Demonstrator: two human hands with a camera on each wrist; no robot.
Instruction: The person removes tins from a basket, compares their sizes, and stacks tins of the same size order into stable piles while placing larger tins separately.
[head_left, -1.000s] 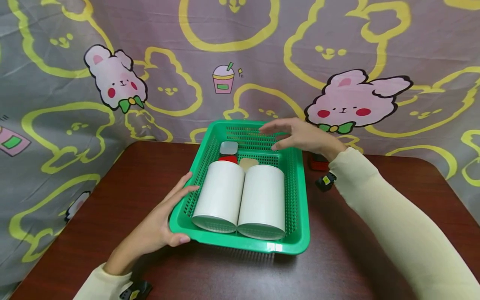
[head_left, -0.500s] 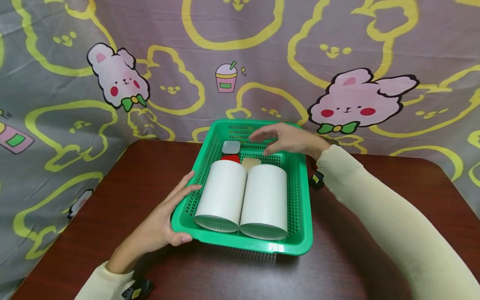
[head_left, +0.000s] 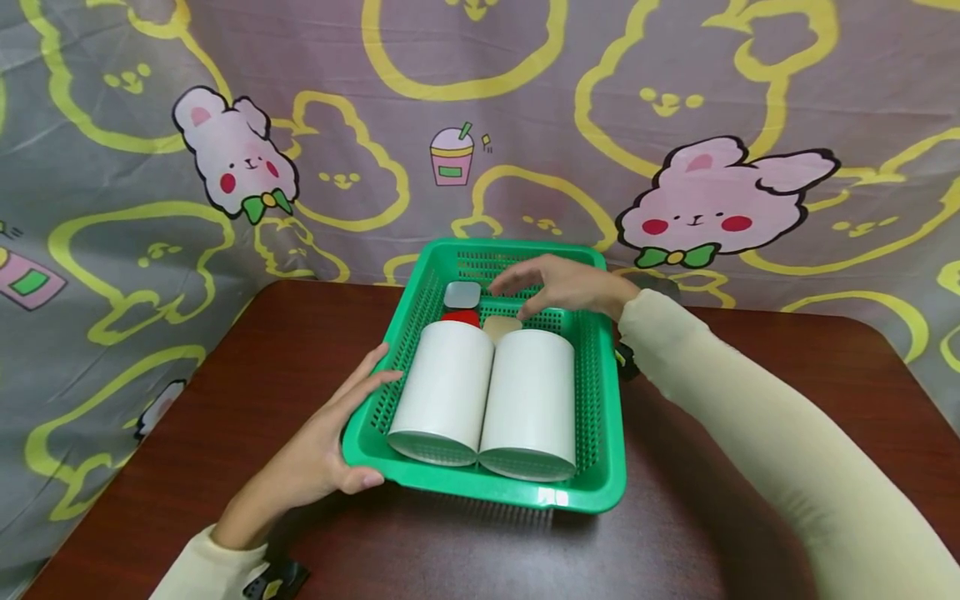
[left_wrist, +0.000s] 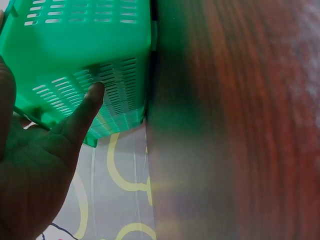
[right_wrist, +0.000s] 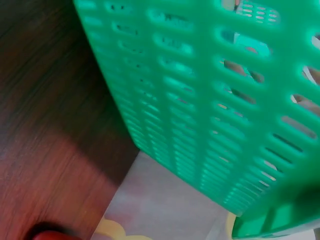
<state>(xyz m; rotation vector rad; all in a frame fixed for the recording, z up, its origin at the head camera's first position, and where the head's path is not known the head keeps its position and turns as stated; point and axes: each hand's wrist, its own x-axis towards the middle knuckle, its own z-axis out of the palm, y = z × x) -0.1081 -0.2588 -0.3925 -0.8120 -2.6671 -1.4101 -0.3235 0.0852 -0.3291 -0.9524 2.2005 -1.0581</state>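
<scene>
A green perforated plastic basket (head_left: 611, 417) stands on the table. My left hand (head_left: 326, 446) grips its near left corner, fingers over the rim; the left wrist view has the thumb (left_wrist: 90, 102) outside the wall. Inside, two white cylinders (head_left: 446, 387) lie side by side in the near half. Beyond them are a small grey rounded-square piece (head_left: 462, 294), a red piece (head_left: 461, 317) and a beige piece (head_left: 501, 327). My right hand (head_left: 573, 283) reaches over the far right rim, fingers bent and apart from the thumb, just above the beige piece. Contact there cannot be told.
The dark red-brown wooden table (head_left: 300, 358) extends on both sides of the basket. Behind it hangs a cartoon-printed cloth (head_left: 510, 100). In the right wrist view a red object (right_wrist: 52, 235) lies on the table beside the basket, only partly visible.
My right hand has moved left and lower into the far part of the basket, closer to the beige piece. My left hand keeps its place on the rim; the basket's contents look unmoved.
</scene>
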